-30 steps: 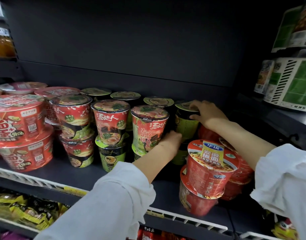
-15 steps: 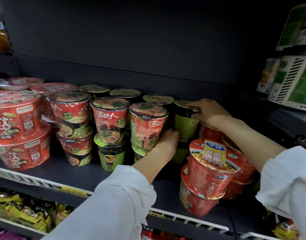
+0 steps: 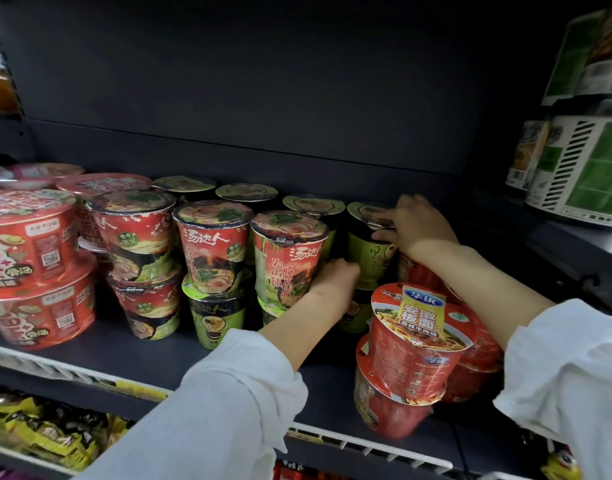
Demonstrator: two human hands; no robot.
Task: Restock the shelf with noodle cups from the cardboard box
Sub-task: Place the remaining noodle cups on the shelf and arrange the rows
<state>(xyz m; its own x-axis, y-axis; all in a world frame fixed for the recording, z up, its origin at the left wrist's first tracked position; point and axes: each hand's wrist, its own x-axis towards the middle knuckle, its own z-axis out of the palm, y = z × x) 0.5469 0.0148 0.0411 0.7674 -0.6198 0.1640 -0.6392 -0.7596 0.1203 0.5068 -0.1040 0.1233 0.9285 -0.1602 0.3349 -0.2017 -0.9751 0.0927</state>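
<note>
- Green-and-black is the noodle cup (image 3: 368, 251) that's being worked on here, and it's being seated on top of another green cup at the back right of the shelf (image 3: 152, 358), just right of the red volcano-print cup (image 3: 287, 258).
- To get this step right, the cup should probably be lowered straight down so its base is sitting flat on the lid underneath, not hanging off one edge. A tilted top cup is just asking to be knocked over later.
- The front label is best being turned to face out while it's still being held, since twisting it afterwards could shift the cup below.
- The red bowls (image 3: 415, 344) stacked right in front are being reached over by the right forearm, so a sleeve snag there is worth watching for.
- The right hand (image 3: 415, 226) is being kept curled over the cup's rim and lid, fingers draped across the top, thumb against the side.
- The left hand (image 3: 334, 277) is being held lower down in the gap between the red cup and the green stack, fingers bent inward; what exactly they're touching can't be told, it's hidden.
- The cardboard box isn't being shown anywhere in this view.
</note>
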